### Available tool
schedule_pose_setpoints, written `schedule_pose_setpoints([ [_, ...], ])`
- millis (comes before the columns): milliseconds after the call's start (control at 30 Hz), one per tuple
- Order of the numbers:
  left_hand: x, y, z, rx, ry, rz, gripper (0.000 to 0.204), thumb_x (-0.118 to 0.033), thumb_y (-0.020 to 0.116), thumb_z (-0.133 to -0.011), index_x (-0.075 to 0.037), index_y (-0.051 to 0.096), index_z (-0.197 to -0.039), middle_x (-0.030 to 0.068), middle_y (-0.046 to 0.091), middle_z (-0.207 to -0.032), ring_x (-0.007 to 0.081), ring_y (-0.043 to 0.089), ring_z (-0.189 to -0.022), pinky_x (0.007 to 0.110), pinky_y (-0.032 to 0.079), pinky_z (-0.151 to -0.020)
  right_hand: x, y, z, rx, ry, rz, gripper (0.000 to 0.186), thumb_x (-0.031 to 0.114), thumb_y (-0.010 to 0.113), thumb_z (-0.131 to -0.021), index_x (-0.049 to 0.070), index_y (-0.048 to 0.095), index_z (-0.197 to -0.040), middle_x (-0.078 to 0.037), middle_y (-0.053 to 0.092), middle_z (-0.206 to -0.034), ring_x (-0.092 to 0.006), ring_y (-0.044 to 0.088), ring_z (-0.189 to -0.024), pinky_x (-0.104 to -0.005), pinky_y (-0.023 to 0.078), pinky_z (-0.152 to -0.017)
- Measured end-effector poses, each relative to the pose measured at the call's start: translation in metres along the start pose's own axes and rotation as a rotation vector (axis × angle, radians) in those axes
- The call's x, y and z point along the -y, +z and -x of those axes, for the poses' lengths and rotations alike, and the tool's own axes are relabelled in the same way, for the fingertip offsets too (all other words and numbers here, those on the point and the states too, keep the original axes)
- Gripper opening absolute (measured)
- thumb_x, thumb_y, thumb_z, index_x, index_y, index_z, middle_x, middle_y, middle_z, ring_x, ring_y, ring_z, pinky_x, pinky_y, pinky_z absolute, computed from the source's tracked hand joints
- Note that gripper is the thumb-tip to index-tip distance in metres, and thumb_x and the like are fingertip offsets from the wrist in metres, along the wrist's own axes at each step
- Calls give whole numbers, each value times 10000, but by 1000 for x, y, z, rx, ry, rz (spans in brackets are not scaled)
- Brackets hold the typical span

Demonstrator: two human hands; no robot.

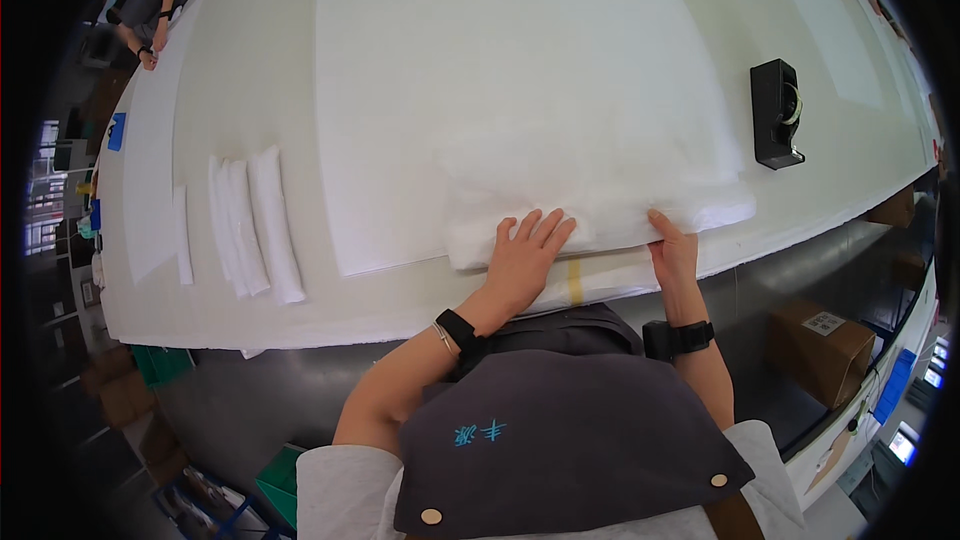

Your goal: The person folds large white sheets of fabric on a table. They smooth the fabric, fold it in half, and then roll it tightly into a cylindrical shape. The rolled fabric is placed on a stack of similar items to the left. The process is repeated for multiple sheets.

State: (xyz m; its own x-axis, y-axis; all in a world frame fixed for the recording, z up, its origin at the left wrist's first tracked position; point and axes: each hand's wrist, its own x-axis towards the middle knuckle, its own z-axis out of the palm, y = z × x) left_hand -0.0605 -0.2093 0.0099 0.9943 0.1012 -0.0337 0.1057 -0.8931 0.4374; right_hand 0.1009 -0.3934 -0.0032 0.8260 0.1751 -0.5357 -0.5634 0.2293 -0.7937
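Observation:
A soft white folded bundle (610,185) lies along the near edge of the table, on a large white sheet (500,40). My left hand (522,258) rests on its front part, fingers spread and lightly bent. My right hand (674,252) grips the bundle's front edge farther right, thumb on top and the other fingers hidden underneath. A short yellow strip (575,282) shows below the bundle, between my hands.
Several white rolls (276,225) lie at the left of the table (380,325). A black tape dispenser (772,110) stands at the right. A co-worker (150,0) works at the far left corner. A cardboard box (815,345) sits below the table's right edge.

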Motion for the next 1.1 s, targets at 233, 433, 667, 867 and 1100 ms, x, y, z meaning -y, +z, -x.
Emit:
schedule_pose_setpoints([
  [233,-22,18,25,-52,-84,104,685,93,483,-754,-127,401,-1398,88,377,-1463,301,344,-1338,516,225,-1071,-11,-26,14,69,-29,73,521,-42,674,-800,-15,467,-1278,-115,573,-1182,-249,575,-1073,-376,486,-932],
  [433,-24,21,24,-40,-125,127,683,89,498,-752,-130,405,-1393,82,379,-1463,298,331,-1351,510,212,-1075,-5,-22,6,54,33,134,476,-11,693,-805,-53,490,-1234,-133,576,-1165,-246,586,-1049,-375,521,-871],
  [667,-29,27,11,-56,-75,118,665,75,507,-768,-131,404,-1392,76,386,-1459,292,333,-1351,508,207,-1069,3,-20,6,25,-28,119,462,-2,723,-788,-82,514,-1192,-140,586,-1133,-243,601,-1008,-375,523,-865],
  [867,-30,30,10,-39,-53,78,657,55,513,-777,-132,400,-1397,70,385,-1461,286,336,-1349,503,205,-1072,-7,-1,6,-99,-83,56,466,-6,753,-759,-82,543,-1167,-140,597,-1116,-230,597,-998,-345,501,-880],
  [1100,-28,30,10,-42,-32,66,633,35,507,-789,-133,409,-1392,73,379,-1468,285,340,-1352,511,221,-1067,-20,-1,6,-82,-386,237,424,22,739,-776,-99,549,-1135,-119,614,-1104,-217,589,-993,-330,468,-893],
])
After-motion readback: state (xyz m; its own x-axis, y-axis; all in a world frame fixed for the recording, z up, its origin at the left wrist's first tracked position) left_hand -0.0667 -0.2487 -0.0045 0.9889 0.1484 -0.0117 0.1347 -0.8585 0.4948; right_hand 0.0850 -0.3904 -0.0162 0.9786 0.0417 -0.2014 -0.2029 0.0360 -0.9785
